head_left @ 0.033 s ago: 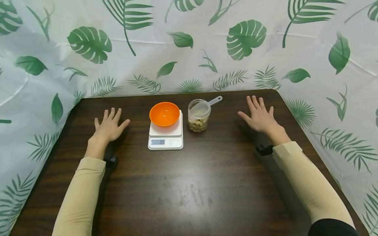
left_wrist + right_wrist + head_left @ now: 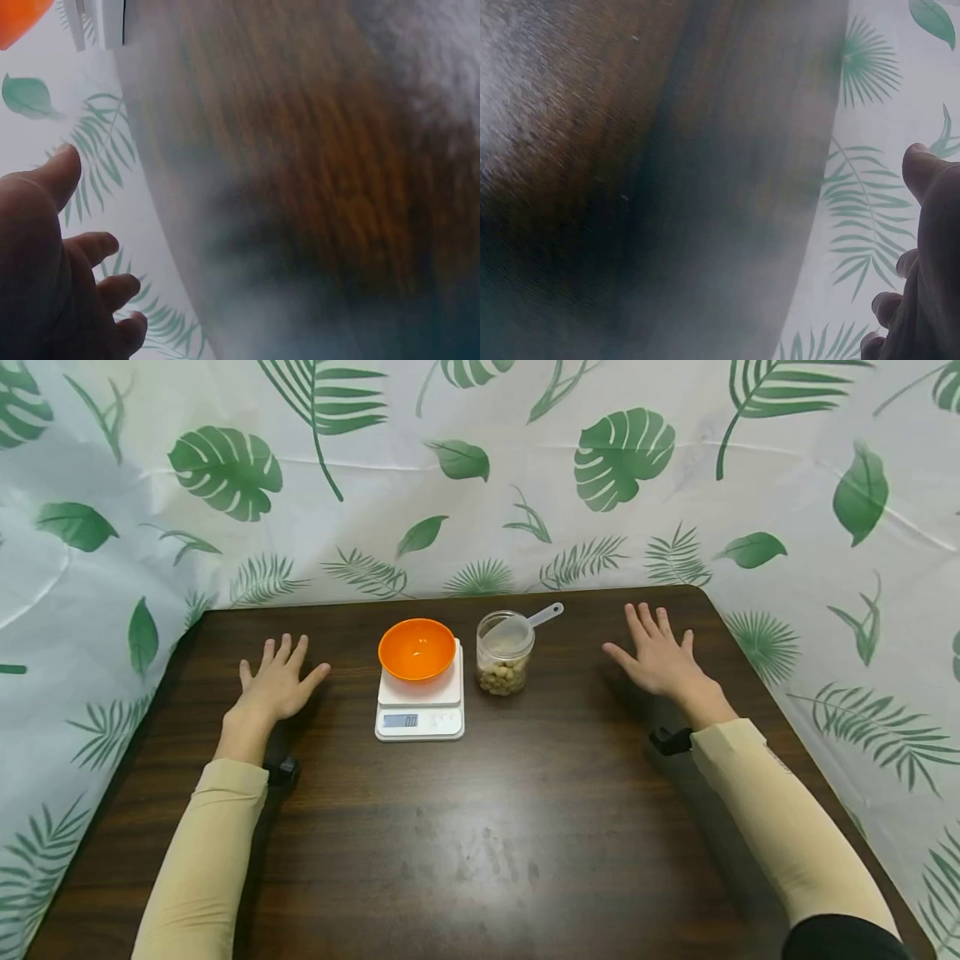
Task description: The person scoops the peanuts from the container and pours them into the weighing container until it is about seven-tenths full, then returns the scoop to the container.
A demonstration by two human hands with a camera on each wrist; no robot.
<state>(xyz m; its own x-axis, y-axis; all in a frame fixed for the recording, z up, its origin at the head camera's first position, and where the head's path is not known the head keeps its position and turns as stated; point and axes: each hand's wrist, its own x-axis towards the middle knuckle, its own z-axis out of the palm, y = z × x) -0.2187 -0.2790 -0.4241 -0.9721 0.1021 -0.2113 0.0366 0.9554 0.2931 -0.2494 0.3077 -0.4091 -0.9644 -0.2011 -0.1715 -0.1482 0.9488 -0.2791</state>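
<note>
My left hand (image 2: pixel 272 689) is spread palm down over the left part of the table, fingers apart and holding nothing. On the right side my right hand (image 2: pixel 660 658) is spread the same way, also with nothing in it. Between them, nearer the left hand, a white kitchen scale (image 2: pixel 420 723) reads 0.0. An orange bowl (image 2: pixel 417 649) sits on its platform, and no contents show inside. Just right of the scale stands a clear jar (image 2: pixel 506 653) partly filled with pale nuts or beans (image 2: pixel 502 677). A white scoop (image 2: pixel 546 615) rests in its mouth, handle pointing right.
The dark wooden table (image 2: pixel 480 827) ends at a back edge just behind the bowl and jar. A white sheet with green leaf prints (image 2: pixel 480 518) hangs behind it and along both sides. A dark wrist camera (image 2: pixel 670 741) sits under the right wrist.
</note>
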